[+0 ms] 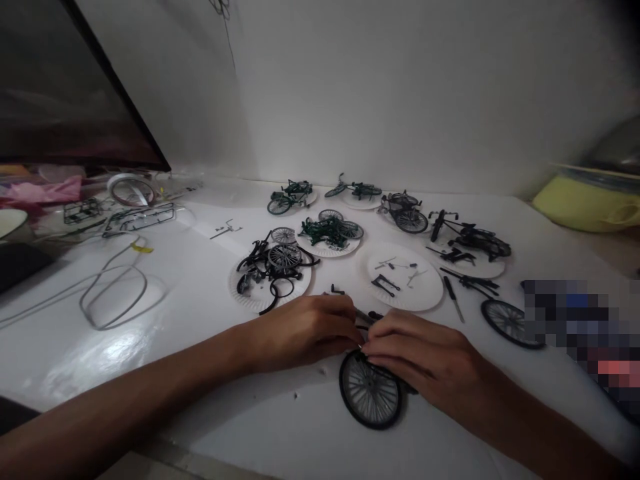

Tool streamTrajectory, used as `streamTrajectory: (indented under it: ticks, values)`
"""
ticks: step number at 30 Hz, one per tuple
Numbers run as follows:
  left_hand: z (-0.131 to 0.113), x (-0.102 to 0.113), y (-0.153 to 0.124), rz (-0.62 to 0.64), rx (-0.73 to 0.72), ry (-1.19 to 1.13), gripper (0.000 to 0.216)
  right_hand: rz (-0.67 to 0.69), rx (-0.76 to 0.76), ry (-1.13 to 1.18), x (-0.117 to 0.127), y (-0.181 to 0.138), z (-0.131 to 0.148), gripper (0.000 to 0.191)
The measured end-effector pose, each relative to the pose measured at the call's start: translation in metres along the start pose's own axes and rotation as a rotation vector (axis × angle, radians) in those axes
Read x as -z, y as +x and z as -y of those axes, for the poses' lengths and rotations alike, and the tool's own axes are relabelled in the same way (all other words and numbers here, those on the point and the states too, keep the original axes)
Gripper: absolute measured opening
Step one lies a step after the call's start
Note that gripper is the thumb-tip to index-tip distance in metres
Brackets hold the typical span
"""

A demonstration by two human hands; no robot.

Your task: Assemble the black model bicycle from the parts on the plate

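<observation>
A small model bicycle, its black spoked wheel [371,390] nearest me, is at the front of the white table. My right hand [420,350] is closed around its dark frame, which the fingers mostly cover. My left hand [313,330] is closed in a pinch at the same spot, and its fingertips meet those of my right hand just above the wheel. A tiny shiny bit shows between the fingertips, too small to name. Just beyond the hands, a small black crank-like part [338,289] sticks up.
Paper plates hold bicycle parts: black wheels and tyres [284,257], green frames [325,230], small loose pieces [386,285]. Several model bicycles stand at the back. A screwdriver [454,299] and a loose wheel [513,323] lie right. A cable [114,293] and a screen [70,87] are left.
</observation>
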State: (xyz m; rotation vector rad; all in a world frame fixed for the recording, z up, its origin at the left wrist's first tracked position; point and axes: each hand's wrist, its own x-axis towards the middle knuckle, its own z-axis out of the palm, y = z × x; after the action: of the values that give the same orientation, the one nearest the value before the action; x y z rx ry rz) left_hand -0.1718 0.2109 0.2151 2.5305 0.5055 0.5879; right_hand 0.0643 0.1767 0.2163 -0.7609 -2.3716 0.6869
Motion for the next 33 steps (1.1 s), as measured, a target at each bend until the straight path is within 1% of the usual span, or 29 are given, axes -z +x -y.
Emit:
streamTrajectory:
  ticks: [4, 7, 9, 13, 15, 17, 19, 22, 24, 26, 28, 31, 33]
  values:
    - [0.0, -0.003, 0.0, -0.028, 0.025, -0.006, 0.014, -0.07, -0.011, 0.022, -0.004, 0.001, -0.003, 0.014]
    - [0.0, -0.004, -0.001, -0.049, 0.043, 0.017, 0.014, -0.081, -0.03, 0.03, -0.006, -0.001, -0.007, 0.013]
    - [0.0, -0.002, -0.003, -0.041, 0.055, 0.103, 0.015, -0.095, -0.036, 0.038, -0.007, -0.001, -0.007, 0.013]
    - [-0.009, 0.013, -0.008, -0.026, 0.08, 0.412, 0.019, -0.123, -0.022, 0.033, -0.006, 0.002, -0.004, 0.014]
    - [-0.016, 0.022, -0.011, -0.022, 0.1, 0.479, 0.017, -0.133, -0.023, 0.024, -0.005, 0.003, -0.002, 0.015]
    - [-0.023, 0.025, -0.013, 0.004, 0.098, 0.499, 0.019, -0.134, -0.024, 0.022, -0.005, 0.004, -0.002, 0.016]
    - [-0.03, 0.023, -0.013, 0.055, 0.077, 0.493, 0.022, -0.128, -0.018, 0.022, -0.005, 0.004, -0.002, 0.017]
    - [-0.037, 0.01, -0.012, 0.115, 0.073, 0.445, 0.03, -0.121, -0.001, 0.008, -0.004, 0.003, -0.002, 0.016]
    - [-0.04, 0.0, -0.011, 0.105, 0.088, 0.443, 0.039, -0.127, 0.008, -0.003, -0.004, 0.004, -0.001, 0.017]
    - [-0.043, -0.007, -0.011, 0.082, 0.092, 0.469, 0.043, -0.129, 0.003, -0.007, -0.003, 0.004, 0.001, 0.019]
    - [-0.048, -0.009, -0.012, 0.078, 0.047, 0.488, 0.035, -0.132, -0.009, -0.002, -0.003, 0.005, 0.003, 0.02]
    - [-0.056, -0.007, -0.013, 0.11, -0.056, 0.504, 0.012, -0.125, -0.054, 0.021, -0.003, 0.004, 0.004, 0.02]
    - [-0.062, -0.005, -0.014, 0.139, -0.093, 0.53, 0.011, -0.115, -0.085, 0.031, -0.004, 0.003, 0.003, 0.019]
